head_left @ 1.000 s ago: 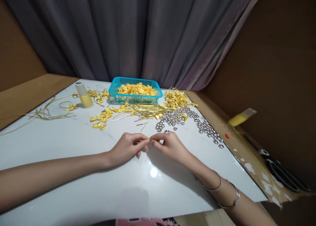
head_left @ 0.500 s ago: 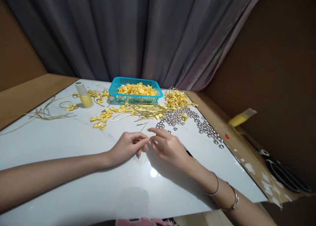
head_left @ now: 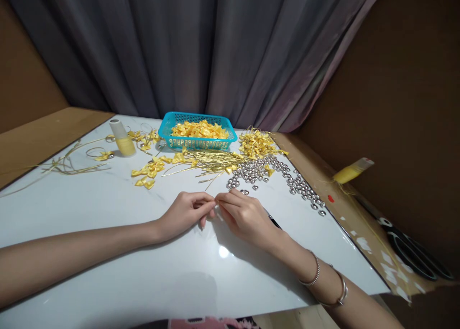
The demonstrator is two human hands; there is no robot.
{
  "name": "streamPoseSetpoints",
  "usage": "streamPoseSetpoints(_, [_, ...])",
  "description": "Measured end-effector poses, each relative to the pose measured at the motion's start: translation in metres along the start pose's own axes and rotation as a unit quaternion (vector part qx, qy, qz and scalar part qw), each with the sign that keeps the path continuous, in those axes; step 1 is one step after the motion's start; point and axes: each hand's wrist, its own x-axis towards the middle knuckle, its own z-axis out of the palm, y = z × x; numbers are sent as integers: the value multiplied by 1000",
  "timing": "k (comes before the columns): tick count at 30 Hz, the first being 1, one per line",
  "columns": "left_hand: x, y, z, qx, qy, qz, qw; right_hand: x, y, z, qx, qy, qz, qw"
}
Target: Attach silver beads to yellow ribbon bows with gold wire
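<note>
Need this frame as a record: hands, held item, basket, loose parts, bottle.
left hand: thumb and fingers pinched
right hand: pinched, fingertips right at the left's
held item: too small and hidden to tell
basket: turquoise, holds yellow bows
gold cords: loose bundle in front of basket
silver pieces: scattered on the table, many right of the cords
bottle: left of basket, yellow lower part

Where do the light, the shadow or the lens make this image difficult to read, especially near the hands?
Head view: round white glare on the tabletop; head view: soft shadow below the right hand; head view: scissors seem stretched and dim by the right edge; head view: whatever the right hand and left hand pinch is too small to identify.
</note>
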Motion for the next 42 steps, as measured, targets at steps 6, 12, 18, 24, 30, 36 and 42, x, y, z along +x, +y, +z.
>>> streamPoseSetpoints(6, [0, -1, 1, -4, 2, -9, 1000, -1, 5, 2, 79, 6, 31, 996])
streamPoseSetpoints(12, [-1, -3, 2, 97, 46, 38, 994, 1, 6, 0, 122, -6, 77, 989])
streamPoseSetpoints(18, [-2, -8, 2, 183, 47, 89, 978, 2, 3, -3, 165, -16, 91, 982])
streamPoseSetpoints(24, [-3, -15, 1, 290, 49, 200, 935, 2, 1, -3, 162, -23, 102, 981])
streamPoseSetpoints(30, [-3, -13, 2, 391, 72, 305, 866, 3, -1, -1, 156, -18, 109, 982])
streamPoseSetpoints(36, [-2, -12, 3, 475, 88, 342, 806, 2, -2, 1, 148, -8, 118, 982])
streamPoseSetpoints(42, [1, -12, 4, 536, 98, 352, 761, 3, -4, 2, 145, -5, 135, 980])
